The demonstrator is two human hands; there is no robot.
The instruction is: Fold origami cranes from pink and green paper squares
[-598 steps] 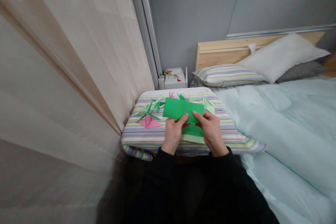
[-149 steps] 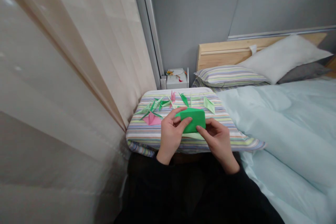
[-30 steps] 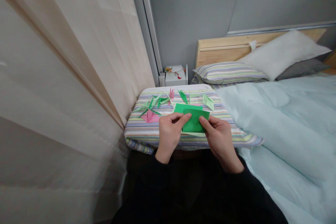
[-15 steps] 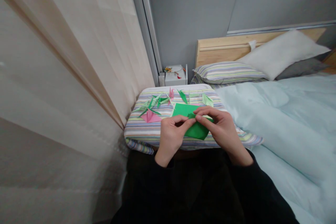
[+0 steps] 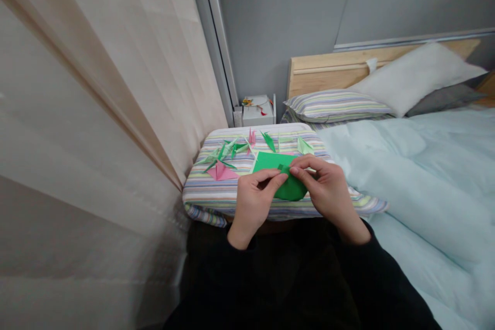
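Between my hands is a piece of green paper (image 5: 293,189), held over the near edge of a small table with a striped cloth (image 5: 209,197). My left hand (image 5: 255,198) pinches its left side between thumb and fingers. On the right, the thumb and fingertips of my right hand (image 5: 327,185) close on the same paper. Just beyond lies flat green paper (image 5: 269,160), partly covered by my hands. Folded paper pieces lie farther back: a pink one (image 5: 221,170) at the left, a dark green one (image 5: 268,141) and a pale green one (image 5: 305,146).
A beige curtain (image 5: 154,62) hangs along the left. To the right is a bed with a pale blue quilt (image 5: 406,154), a striped pillow (image 5: 340,105) and a wooden headboard (image 5: 320,73). A small white stand (image 5: 258,113) is behind the table.
My right fingertips have shifted slightly on the green paper, and the paper's lower corner now looks more rounded and a little higher. My left hand has barely moved.
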